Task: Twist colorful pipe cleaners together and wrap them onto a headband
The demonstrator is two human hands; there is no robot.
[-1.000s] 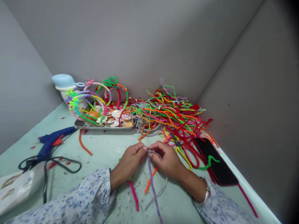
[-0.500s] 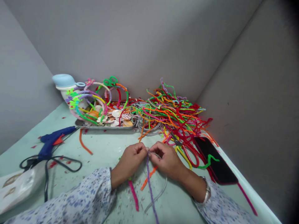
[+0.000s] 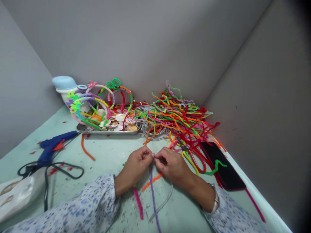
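My left hand (image 3: 136, 163) and my right hand (image 3: 172, 164) meet fingertip to fingertip over the table, both pinched closed. From between them a purple pipe cleaner (image 3: 153, 197) hangs down toward the front edge of the view. A thin grey wire (image 3: 163, 204) curves out below my right hand; its upper part is hidden by the fingers. An orange pipe cleaner (image 3: 152, 183) extends under my hands, and a short pink pipe cleaner (image 3: 138, 203) lies below my left wrist.
Behind my hands sits a metal tray (image 3: 109, 132) of shells with pipe-cleaner hoops (image 3: 104, 103), beside a pipe-cleaner pile (image 3: 179, 113). Scissors (image 3: 203, 165) and a phone (image 3: 224, 168) lie right. A blue glue gun (image 3: 48, 150), plastic bag (image 3: 26, 194) and bottle (image 3: 64, 84) are left.
The hanging purple pipe cleaner has shifted slightly left, and so has the orange one's lower end. My right fingers have curled in a little more. Both hands stay together in the same place.
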